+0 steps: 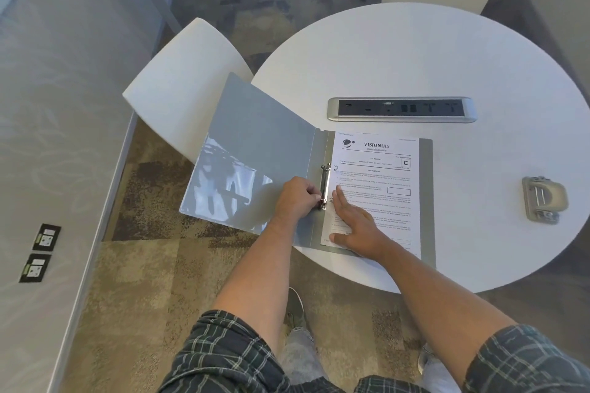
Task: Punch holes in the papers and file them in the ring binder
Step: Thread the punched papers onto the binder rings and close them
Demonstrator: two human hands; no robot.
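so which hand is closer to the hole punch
Right. The right hand lies flat on the paper, left of the hole punch; the left hand is farther left, at the binder rings.

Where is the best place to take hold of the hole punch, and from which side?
Probably by the hole punch body, fingers across its narrower width, from above: it lies flat and alone on the table, its left and right sides free.

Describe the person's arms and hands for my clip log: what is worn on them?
Both forearms are bare. The left hand and right hand wear no gloves, and no rings or watch show. Dark green plaid sleeves with pale lines are rolled up near the elbows.
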